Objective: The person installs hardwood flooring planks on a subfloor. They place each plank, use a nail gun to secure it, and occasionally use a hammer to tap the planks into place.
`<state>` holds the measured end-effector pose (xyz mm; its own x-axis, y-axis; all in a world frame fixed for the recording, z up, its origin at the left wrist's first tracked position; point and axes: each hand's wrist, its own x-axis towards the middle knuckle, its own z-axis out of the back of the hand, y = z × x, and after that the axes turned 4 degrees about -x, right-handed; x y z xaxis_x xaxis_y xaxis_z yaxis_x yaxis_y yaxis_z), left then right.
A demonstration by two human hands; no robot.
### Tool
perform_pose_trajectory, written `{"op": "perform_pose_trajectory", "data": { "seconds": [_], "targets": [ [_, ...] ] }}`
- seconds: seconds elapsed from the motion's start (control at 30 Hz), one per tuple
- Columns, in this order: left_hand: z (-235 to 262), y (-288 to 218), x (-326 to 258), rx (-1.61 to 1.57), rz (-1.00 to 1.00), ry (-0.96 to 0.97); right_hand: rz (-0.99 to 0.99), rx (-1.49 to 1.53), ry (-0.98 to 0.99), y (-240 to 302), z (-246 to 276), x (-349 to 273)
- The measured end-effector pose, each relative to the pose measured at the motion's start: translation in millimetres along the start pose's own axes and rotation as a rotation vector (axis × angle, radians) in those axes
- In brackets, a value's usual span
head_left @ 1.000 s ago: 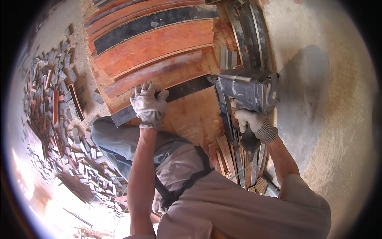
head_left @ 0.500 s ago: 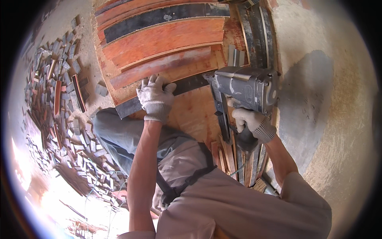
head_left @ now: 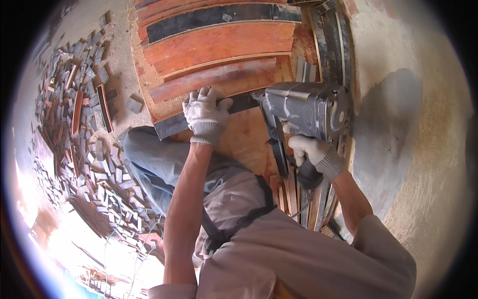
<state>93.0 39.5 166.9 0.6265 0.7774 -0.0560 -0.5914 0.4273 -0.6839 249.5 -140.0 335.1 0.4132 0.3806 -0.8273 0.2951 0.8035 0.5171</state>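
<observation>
My right hand [head_left: 309, 150], in a white knit glove, is wrapped round the handle of a dark grey nail gun [head_left: 303, 107]. The gun's nose rests at the right end of a narrow dark wooden strip [head_left: 173, 123]. That strip lies across a reddish-brown plywood board [head_left: 245, 137]. My left hand [head_left: 206, 112], gloved too, presses on the strip left of the gun, fingers stretched over it and thumb apart. Just beyond the strip is a faded reddish wooden strip [head_left: 214, 79]. Whatever lies under my left palm is hidden.
Wider orange-red planks [head_left: 224, 45] and a black plank [head_left: 214, 20] lie farther off. Long dark strips [head_left: 331, 45] run along the board's right side. Small wood offcuts [head_left: 84, 94] are heaped on the left floor. An air hose [head_left: 301, 210] leads from the gun's handle.
The view has shifted slightly, so the board, planks and my left hand appear farther right. My left hand still presses the strip, and the nail gun's nose stays at its right end.
</observation>
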Motion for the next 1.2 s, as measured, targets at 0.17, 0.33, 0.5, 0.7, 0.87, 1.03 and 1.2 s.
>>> {"op": "perform_pose_trajectory", "data": {
  "seconds": [0.17,0.33,0.5,0.7,0.87,1.03,1.2],
  "targets": [
    [-3,7,-2,0.033,-0.044,0.016,0.063,-0.06,0.085,-5,0,-4],
    [-3,18,-1,-0.008,-0.085,-0.003,0.07,-0.221,0.225,-6,-13,2],
    [-3,20,-4,-0.015,-0.086,-0.014,-0.029,-0.254,0.221,-2,-26,0],
    [-6,24,-3,-0.117,-0.127,-0.098,-0.034,-0.123,0.139,-5,-32,-5],
    [14,37,-17,0.087,0.063,-0.214,0.1,-0.124,0.055,-12,-35,-4],
    [68,84,-31,0.541,0.645,-0.018,0.083,-0.183,0.098,-23,-36,-5],
    [76,90,-26,0.33,0.632,0.086,0.141,-0.097,0.1,-42,-32,-8]
  ]
}}
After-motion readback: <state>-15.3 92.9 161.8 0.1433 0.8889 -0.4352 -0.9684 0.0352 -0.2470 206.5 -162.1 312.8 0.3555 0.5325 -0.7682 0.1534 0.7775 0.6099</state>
